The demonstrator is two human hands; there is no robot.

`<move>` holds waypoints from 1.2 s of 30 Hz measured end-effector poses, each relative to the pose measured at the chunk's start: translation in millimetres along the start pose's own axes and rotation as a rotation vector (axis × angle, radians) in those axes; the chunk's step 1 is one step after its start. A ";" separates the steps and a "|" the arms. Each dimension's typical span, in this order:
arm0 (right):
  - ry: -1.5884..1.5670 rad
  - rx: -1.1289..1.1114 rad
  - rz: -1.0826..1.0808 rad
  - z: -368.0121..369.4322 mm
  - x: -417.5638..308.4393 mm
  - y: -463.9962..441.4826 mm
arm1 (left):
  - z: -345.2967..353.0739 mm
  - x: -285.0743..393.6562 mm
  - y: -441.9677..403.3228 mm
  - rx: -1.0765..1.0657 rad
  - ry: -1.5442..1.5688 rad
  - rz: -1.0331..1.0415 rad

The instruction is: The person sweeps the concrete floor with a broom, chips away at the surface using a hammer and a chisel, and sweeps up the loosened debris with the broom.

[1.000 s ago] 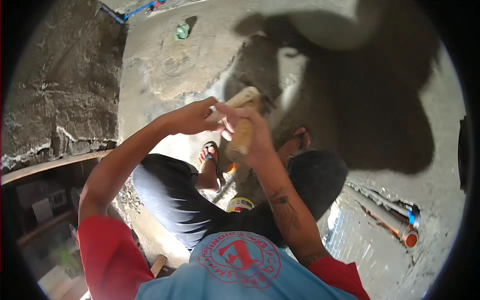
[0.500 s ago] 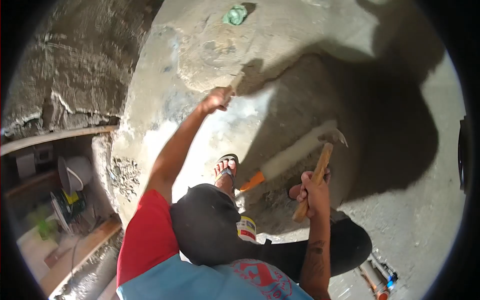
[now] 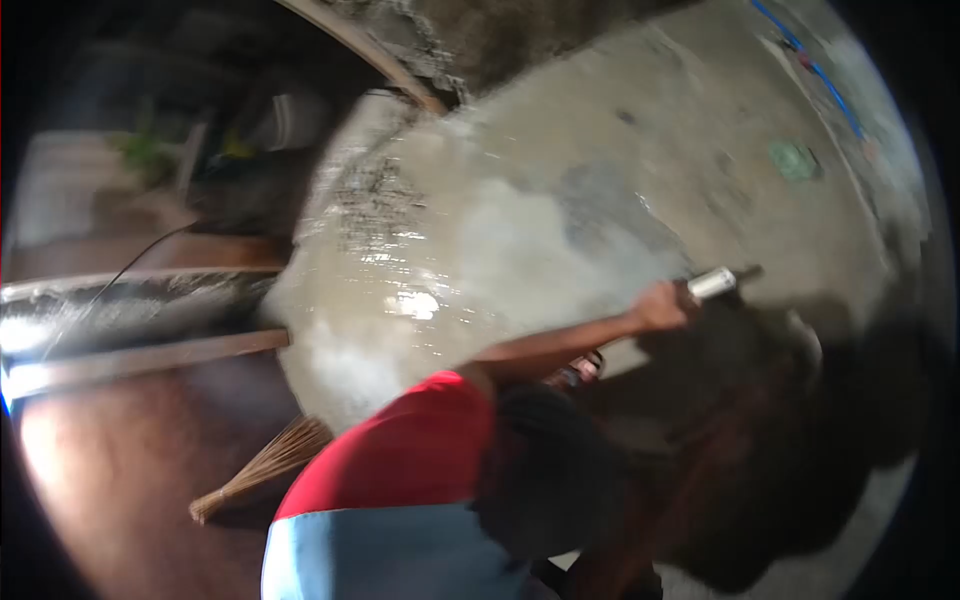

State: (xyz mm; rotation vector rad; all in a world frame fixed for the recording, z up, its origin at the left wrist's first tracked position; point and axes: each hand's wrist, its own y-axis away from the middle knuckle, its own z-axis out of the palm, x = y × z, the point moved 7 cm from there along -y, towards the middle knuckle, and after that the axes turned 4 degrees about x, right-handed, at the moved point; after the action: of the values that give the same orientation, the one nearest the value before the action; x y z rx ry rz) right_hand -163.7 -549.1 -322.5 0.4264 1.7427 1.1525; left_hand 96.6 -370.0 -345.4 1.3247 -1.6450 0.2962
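Note:
My left hand (image 3: 662,306) is closed round a short, pale bar-like object (image 3: 712,284), held out over the wet-looking concrete floor (image 3: 520,240). A dark streak lies just past the object's far end; I cannot tell if it is a blade or a shadow. Deep shadow and blur cover my right hand (image 3: 725,425). Beyond it, a pale curved edge (image 3: 806,338) looks like the head of the hammer, whose wooden handle this hand gripped a moment ago. My sandalled foot (image 3: 580,370) shows below my left forearm.
A stick broom (image 3: 262,468) lies on a brown surface at lower left, near a wooden board (image 3: 160,355). A crumpled green thing (image 3: 794,160) sits on the floor at upper right, near a blue hose or pipe (image 3: 830,85). A plank (image 3: 370,50) edges the dark recess.
My view has swung left, bringing in the broom and the blue line. Both hands now appear further right in view. The right hand with the hammer has gone into shadow.

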 end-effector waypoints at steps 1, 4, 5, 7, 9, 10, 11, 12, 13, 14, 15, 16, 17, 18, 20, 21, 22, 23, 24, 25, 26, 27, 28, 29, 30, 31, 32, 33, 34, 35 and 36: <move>-0.112 -0.465 0.152 38.1 -7.9 12.9 | -1.1 8.9 1.5 -0.169 0.057 -0.035; -0.008 0.084 -0.310 79.6 -26.8 59.8 | -1.2 17.3 3.0 -0.117 0.002 0.013; -0.001 0.028 -0.318 84.9 -29.0 68.0 | 2.0 12.6 5.1 -0.086 0.039 0.076; 0.008 -0.031 -0.329 86.2 -25.0 73.0 | 2.3 11.9 12.6 -0.067 -0.080 0.046; 0.074 -0.069 -0.352 93.5 -17.4 68.5 | 8.4 3.1 15.0 -0.072 -0.114 0.069; 0.079 -0.068 -0.356 96.2 -16.8 68.2 | 10.6 1.7 15.4 -0.069 -0.156 0.082; 0.063 -0.093 -0.335 100.4 -14.4 68.0 | 11.3 2.2 15.7 -0.067 -0.154 0.080; 0.046 -0.117 -0.307 102.7 -10.5 68.5 | 13.2 3.1 18.3 -0.086 -0.178 0.100; 0.048 -0.121 -0.304 102.9 -8.3 67.9 | 14.3 5.0 19.0 -0.102 -0.204 0.122; 0.050 -0.129 -0.293 103.7 -5.9 65.8 | 15.9 6.6 17.0 -0.096 -0.205 0.117; 0.052 -0.136 -0.282 104.7 -2.2 63.0 | 19.0 11.5 15.3 -0.071 -0.238 0.166; 0.056 -0.139 -0.278 104.6 0.6 60.0 | 22.8 15.0 14.5 -0.049 -0.271 0.214; 0.043 -0.123 -0.249 105.3 6.0 56.0 | 29.2 5.1 8.8 -0.048 -0.271 0.207; 0.031 -0.104 -0.221 102.6 8.5 53.5 | 37.4 2.0 2.5 -0.007 -0.269 0.287; 0.054 -0.069 -0.239 98.6 2.9 51.7 | 47.8 1.3 -2.7 -0.017 -0.347 0.305; 0.072 -0.040 -0.267 97.4 -2.4 50.1 | 51.4 -1.3 -6.8 -0.024 -0.344 0.306; 0.072 -0.036 -0.266 96.8 -4.8 46.0 | 51.6 -6.8 -12.7 -0.015 -0.317 0.297; 0.069 -0.044 -0.267 96.4 -8.7 41.7 | 49.2 -9.9 -17.3 -0.003 -0.291 0.286; 0.067 -0.054 -0.269 99.2 -10.7 38.6 | 46.4 -10.9 -19.2 0.008 -0.228 0.321; 0.073 -0.056 -0.266 103.2 -10.9 36.5 | 44.6 -15.7 -21.5 0.010 -0.227 0.315; 0.061 -0.051 -0.269 106.1 -14.4 36.5 | 44.4 -18.7 -23.6 -0.034 -0.225 0.260; 0.048 -0.045 -0.272 109.5 -16.8 35.3 | 44.5 -21.6 -24.6 -0.079 -0.223 0.207; 0.051 -0.045 -0.270 115.0 -14.5 30.1 | 42.0 -20.8 -24.5 -0.078 -0.222 0.204; 0.018 -0.013 -0.258 117.8 -10.0 21.5 | 40.5 -19.0 -25.1 -0.071 -0.217 0.194; -0.015 0.020 -0.247 119.8 -6.1 13.2 | 40.6 -18.6 -26.4 -0.065 -0.212 0.185; -0.012 0.019 -0.248 123.3 -2.4 5.4 | 41.3 -17.9 -27.0 -0.063 -0.210 0.184; 0.058 -0.016 -0.241 132.5 1.1 0.4 | 42.2 -19.6 -28.0 -0.069 -0.203 0.167; 0.129 -0.052 -0.233 138.1 4.4 -4.0 | 43.9 -22.2 -28.2 -0.076 -0.196 0.149; 0.133 -0.052 -0.234 138.1 4.3 -7.8 | 45.1 -23.5 -27.6 -0.074 -0.193 0.147; 0.124 -0.031 -0.184 140.4 1.6 -7.2 | 43.6 -22.5 -27.5 -0.079 -0.201 0.134; 0.114 -0.012 -0.135 142.2 0.1 -5.8 | 41.9 -22.1 -28.1 -0.083 -0.210 0.121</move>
State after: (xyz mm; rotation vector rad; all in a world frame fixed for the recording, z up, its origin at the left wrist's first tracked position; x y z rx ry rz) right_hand -40.6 -479.7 -339.5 0.2356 1.8331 1.1081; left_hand 97.4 -395.9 -393.9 1.2296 -1.8972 0.1622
